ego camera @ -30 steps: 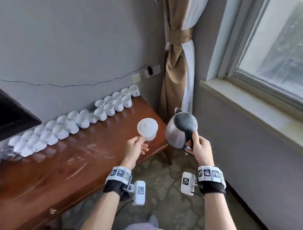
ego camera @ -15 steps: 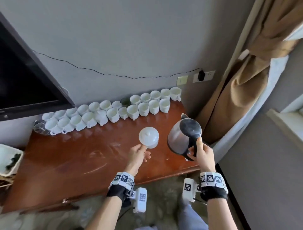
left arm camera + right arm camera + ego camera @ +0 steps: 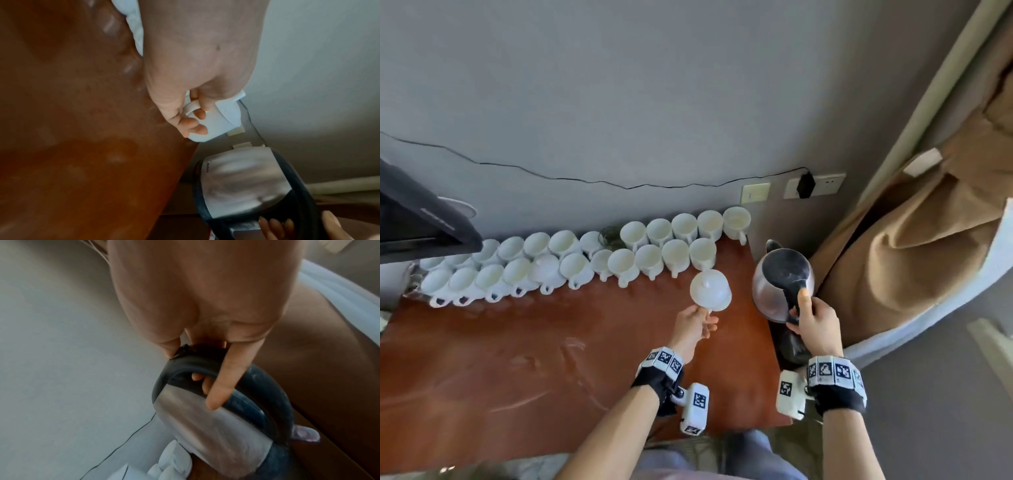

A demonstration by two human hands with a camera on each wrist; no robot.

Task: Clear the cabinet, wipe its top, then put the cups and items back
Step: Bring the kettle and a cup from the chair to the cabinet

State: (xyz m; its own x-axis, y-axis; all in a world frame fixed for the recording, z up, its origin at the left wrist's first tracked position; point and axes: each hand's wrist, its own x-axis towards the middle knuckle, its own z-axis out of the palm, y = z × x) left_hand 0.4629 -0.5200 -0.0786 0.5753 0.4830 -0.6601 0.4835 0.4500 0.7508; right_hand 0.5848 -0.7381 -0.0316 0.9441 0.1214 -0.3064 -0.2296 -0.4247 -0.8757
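- Cups stand in 2 rows against the wall along the back edge of the wooden cabinet's counter, openings up, handles mostly toward the person; the front of the top is bare and shows streaks.
- One more white cup hangs in the air in the left hand, just in front of the right end of the rows. The left wrist view shows fingers hooked through its handle and curled round it.
- Right hand grips the black handle of a steel electric kettle, fingers wrapped under the handle and the thumb laid along its top. The kettle is held over the right edge of the counter, spout toward the wall.
- Relation that matters: the open spot for both things is forward and slightly left of the hands, at the right end of the counter, between the front row of cups and the counter's right edge. The cup is the nearer to the rows, so I judge it goes down first, the kettle beside it nearer the socket.
- Risk, as I judge it: the carried cup knocking the end cups.
- Writing: a small logo on the kettle's steel side in the left wrist view reads roughly "Midea", though it is blurred. The wristbands carry square black-and-white marker tags, no words.
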